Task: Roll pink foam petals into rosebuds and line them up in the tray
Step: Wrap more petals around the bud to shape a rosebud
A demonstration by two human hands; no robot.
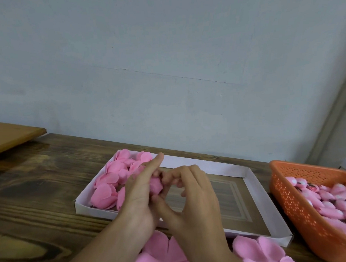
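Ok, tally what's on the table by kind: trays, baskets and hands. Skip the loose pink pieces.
tray: 1
basket: 1
hands: 2, the left hand and the right hand, both pinching one rosebud
Total: 4

Single head-worn view, wide-angle. Faces forward and slightly down across table [40,178] toward wall [164,51]. Tray [261,198] near, lower centre.

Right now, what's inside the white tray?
Pink foam rosebuds fill the left end of the white tray; its right part shows bare brown bottom. The left hand and right hand cover the middle, hiding it.
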